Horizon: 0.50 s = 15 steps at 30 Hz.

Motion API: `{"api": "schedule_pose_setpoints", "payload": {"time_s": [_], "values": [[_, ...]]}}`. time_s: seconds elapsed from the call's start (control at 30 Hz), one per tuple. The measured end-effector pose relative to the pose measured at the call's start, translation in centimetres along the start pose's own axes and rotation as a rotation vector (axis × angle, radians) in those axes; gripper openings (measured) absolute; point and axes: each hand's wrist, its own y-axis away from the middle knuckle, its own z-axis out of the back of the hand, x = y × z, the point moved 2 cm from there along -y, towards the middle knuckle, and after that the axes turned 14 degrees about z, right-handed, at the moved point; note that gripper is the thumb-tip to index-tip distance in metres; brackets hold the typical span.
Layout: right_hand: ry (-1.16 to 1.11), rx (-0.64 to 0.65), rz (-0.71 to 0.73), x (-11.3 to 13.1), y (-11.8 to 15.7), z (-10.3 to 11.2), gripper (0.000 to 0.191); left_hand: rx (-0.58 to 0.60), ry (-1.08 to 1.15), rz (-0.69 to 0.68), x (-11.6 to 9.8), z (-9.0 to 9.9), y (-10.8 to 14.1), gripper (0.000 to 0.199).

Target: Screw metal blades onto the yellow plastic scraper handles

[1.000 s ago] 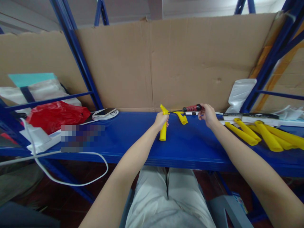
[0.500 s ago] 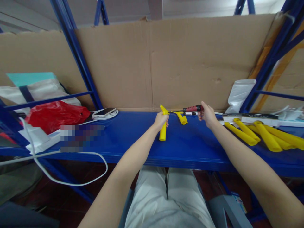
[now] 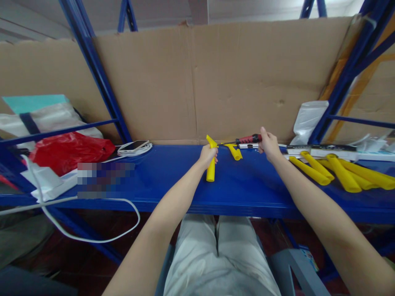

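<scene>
My left hand (image 3: 207,157) is wrapped round a yellow plastic handle (image 3: 210,172), a tube with a slanted top, held upright over the blue shelf. My right hand (image 3: 269,144) grips the end of a red and black screwdriver (image 3: 247,139). Its thin shaft points left and its tip meets the yellow handle just above my left fingers; whether the tip sits in a hole there I cannot tell. Behind the screwdriver lies a second yellow piece (image 3: 235,153) on the shelf.
Several yellow tubes (image 3: 345,176) lie in a pile on the right of the blue shelf (image 3: 173,181). A phone (image 3: 137,145) on a coiled white cable and a red plastic bag (image 3: 70,152) sit at the left. Cardboard (image 3: 148,86) walls the back.
Both hands hold the same things in nearly the same place. The right hand's fingers have shifted slightly at the screwdriver's end, and the whole view has moved a little.
</scene>
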Motion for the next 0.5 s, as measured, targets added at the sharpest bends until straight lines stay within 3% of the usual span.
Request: {"api": "schedule_pose_setpoints", "payload": {"time_s": [0.27, 0.5], "values": [[0.043, -0.053, -0.052, 2.0, -1.3, -1.5, 0.024, 0.008, 0.002, -0.003, -0.1, 0.1, 0.1, 0.022], [0.120, -0.045, -0.024, 1.9, -0.4, -1.4, 0.036, -0.001, 0.006, 0.008, 0.1, 0.2, -0.1, 0.021]]}}
